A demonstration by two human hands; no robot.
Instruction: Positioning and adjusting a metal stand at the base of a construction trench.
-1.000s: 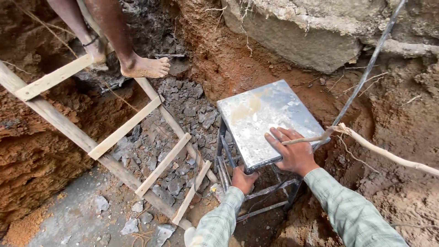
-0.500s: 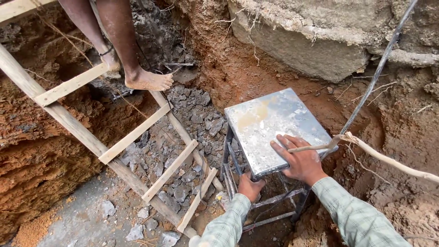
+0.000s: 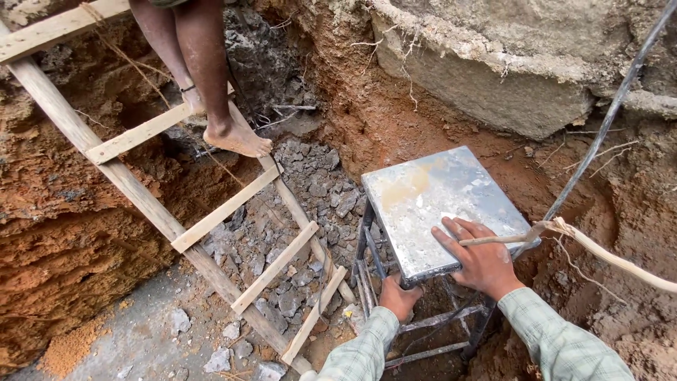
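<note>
While we press the right hand [image 3: 479,264] flat, fingers spread, on the metal stool's top [image 3: 437,204], the left hand [image 3: 398,296] grips the frame w/ a closed fist under its 6 o'clock edge. Vs half a sec ago, the hands haven't shifted; stool sits put in the pit. At 10 o'clock, another person's bare foot [image 3: 236,137] stays on the wooden ladder [image 3: 226,208], so we judge we're steadying, not lifting.

A square, grey metal stool with a scuffed, mud-smeared flat top [image 3: 437,204] stands in the red-earth pit beside the broken grey stones. Its dark steel-bar legs drop below the top, which tilts slightly.
</note>
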